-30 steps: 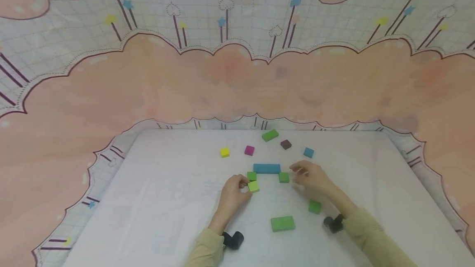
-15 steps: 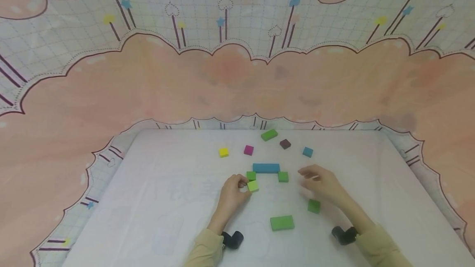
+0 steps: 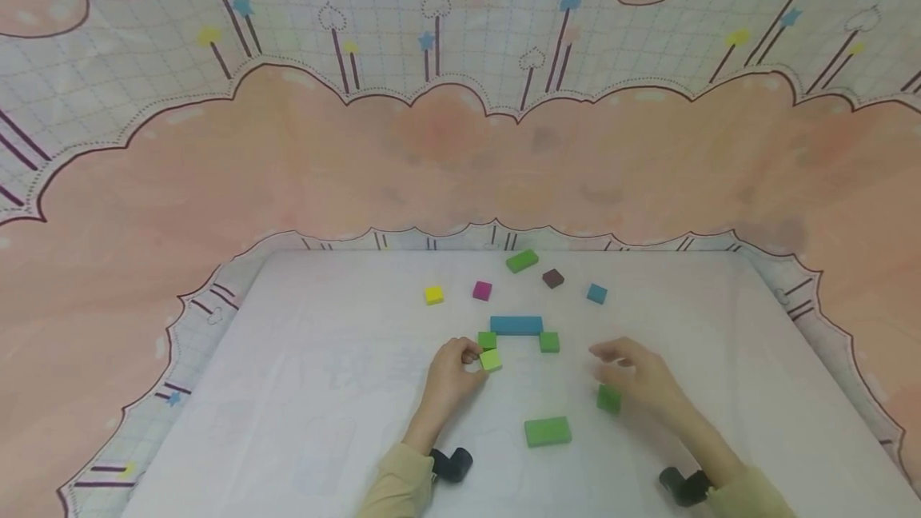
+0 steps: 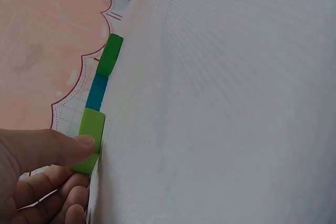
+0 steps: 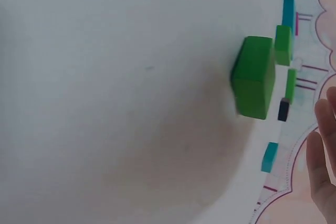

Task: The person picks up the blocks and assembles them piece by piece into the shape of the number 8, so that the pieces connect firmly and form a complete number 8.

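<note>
My left hand [image 3: 452,374] pinches a lime-green block [image 3: 491,360] between thumb and fingers; the left wrist view shows the thumb across the face of this block [image 4: 90,140]. Just beyond it sits a green block [image 3: 487,340] at the left end of a long blue block [image 3: 516,326]. Another green block [image 3: 549,342] sits at the blue block's right end. My right hand [image 3: 636,374] holds nothing and hovers with loosely bent fingers over the table, close to a separate green block [image 3: 608,399]. In the right wrist view that green block [image 5: 254,77] stands apart from the fingers [image 5: 317,161].
A longer green block [image 3: 548,432] lies nearer the front of the white table [image 3: 288,390]. Toward the back are a yellow block [image 3: 434,295], a magenta block [image 3: 482,291], a dark brown block [image 3: 552,278], a small blue block [image 3: 596,293] and a green rectangular block [image 3: 522,260].
My right hand has drawn away from the right-hand green block, moving right and toward the front, near the separate green block. The left hand keeps its pinch in the same spot.
</note>
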Demonstrator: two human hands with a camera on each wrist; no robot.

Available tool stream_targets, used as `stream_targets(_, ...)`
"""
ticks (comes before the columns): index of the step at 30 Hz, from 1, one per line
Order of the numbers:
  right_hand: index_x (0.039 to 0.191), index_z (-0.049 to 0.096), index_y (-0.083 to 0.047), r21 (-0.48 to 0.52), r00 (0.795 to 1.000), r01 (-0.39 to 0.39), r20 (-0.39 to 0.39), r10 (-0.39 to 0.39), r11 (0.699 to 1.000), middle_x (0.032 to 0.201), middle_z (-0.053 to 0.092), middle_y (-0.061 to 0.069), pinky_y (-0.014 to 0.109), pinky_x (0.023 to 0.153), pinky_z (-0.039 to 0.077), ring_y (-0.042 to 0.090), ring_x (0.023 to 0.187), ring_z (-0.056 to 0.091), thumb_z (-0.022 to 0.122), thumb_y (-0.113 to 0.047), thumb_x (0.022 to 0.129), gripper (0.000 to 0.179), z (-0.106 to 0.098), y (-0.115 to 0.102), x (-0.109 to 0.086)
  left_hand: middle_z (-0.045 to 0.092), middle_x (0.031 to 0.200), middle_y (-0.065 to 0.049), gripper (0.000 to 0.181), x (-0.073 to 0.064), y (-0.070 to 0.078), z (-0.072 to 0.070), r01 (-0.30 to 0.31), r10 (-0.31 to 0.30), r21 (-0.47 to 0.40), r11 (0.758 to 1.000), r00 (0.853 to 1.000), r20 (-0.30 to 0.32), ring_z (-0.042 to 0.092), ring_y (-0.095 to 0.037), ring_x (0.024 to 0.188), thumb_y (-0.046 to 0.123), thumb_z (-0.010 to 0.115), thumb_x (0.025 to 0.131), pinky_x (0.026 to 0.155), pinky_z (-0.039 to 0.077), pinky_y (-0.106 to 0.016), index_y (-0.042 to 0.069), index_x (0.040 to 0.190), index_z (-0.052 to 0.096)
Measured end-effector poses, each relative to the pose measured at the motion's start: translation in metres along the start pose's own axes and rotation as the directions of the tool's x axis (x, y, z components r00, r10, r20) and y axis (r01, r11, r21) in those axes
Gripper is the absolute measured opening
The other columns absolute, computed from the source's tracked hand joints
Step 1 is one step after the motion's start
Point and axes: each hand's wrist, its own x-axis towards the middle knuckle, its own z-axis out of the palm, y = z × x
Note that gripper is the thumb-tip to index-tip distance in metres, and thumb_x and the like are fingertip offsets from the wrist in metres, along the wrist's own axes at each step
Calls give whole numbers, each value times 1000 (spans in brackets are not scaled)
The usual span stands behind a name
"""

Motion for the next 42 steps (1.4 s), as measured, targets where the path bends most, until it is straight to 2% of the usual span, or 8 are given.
stream_targets(9, 118, 62, -11, -31, 999, 17, -45, -19, 999, 115, 66, 7, 49, 90, 50, 28, 108, 60, 64, -18, 89, 30, 9, 13, -14, 62, 92, -3, 28, -1, -2, 1, 2, -2, 9, 1000, 1000, -12, 55, -15, 86, 6, 76, 73, 77, 48, -29, 7, 98, 65)
stream_targets(14, 114, 64, -10, -52, 994, 69, -79, -73, 996, 111, 68, 5, 43, 88, 51, 27, 103, 62, 68, -12, 84, 30, 12, 19, -18, 62, 92, -3, 29, 0, -2, 1, 13, -13, 8, 1000, 1000, -12, 55, -15, 85, 6, 76, 72, 77, 48, -29, 7, 98, 65)
stream_targets(19, 113, 64, -10, -85, 992, 76, -97, -84, 994, 110, 68, 3, 36, 87, 53, 25, 102, 63, 69, -11, 83, 30, 14, 27, -21, 62, 92, -3, 28, 0, -1, 0, 12, -12, 7, 1000, 1000, -10, 55, -15, 86, 6, 76, 73, 77, 48, -29, 7, 98, 65)
stream_targets(24, 113, 64, -10, -116, 988, 95, -107, -108, 989, 110, 68, 4, 35, 85, 54, 25, 101, 63, 70, -10, 82, 32, 15, 33, -23, 62, 92, -4, 28, 0, -2, 1, 22, -22, 3, 1000, 1000, -7, 55, -16, 87, 6, 76, 73, 77, 48, -30, 7, 99, 65)
stream_targets(33, 115, 63, -7, -114, 999, 15, -46, -20, 993, 114, 66, 11, 47, 89, 53, 31, 107, 62, 68, -8, 81, 34, 15, 32, -26, 62, 92, -4, 28, 1, -1, 2, 31, -31, 1, 1000, 1000, -4, 55, -16, 86, 6, 76, 73, 78, 49, -30, 6, 99, 65)
stream_targets(42, 114, 63, -7, -150, 999, 7, -46, -14, 989, 112, 67, 11, 49, 88, 52, 32, 107, 62, 67, -8, 81, 33, 16, 36, -26, 61, 91, -3, 28, 1, 0, 2, 19, -19, 11, 1000, 1000, -6, 54, -15, 85, 6, 76, 73, 76, 48, -29, 6, 99, 65)
